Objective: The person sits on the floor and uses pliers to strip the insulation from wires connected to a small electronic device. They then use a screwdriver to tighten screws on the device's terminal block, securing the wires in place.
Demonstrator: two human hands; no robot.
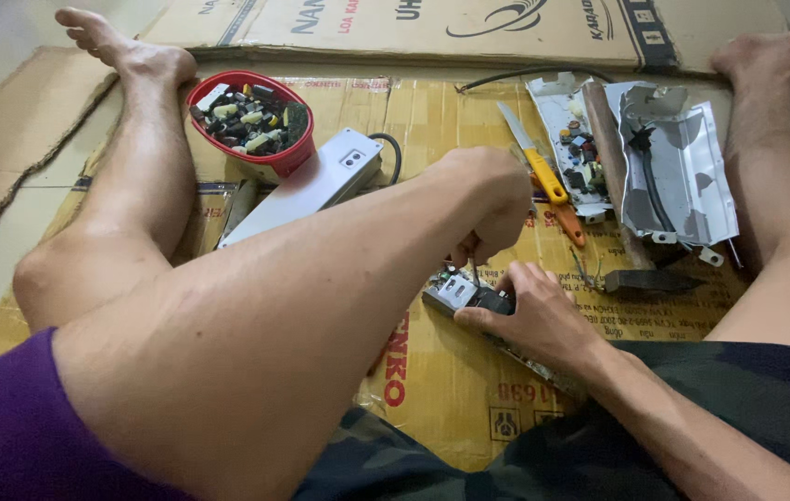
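Just below frame centre, a small grey circuit module (458, 293) with dark parts is pinned to the cardboard (432, 371) by the right hand (534, 315), fingers pressed together on it. Above, the left hand (492, 199) is fisted around a thin metal tool (475, 271) touching it. Farther back, at upper left, a red bowl (251, 125) of components is seen.

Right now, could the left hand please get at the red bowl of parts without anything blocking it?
Probably yes: the left hand is busy with a thin tool, but only a grey box lies between it and the red bowl, low enough to pass over.
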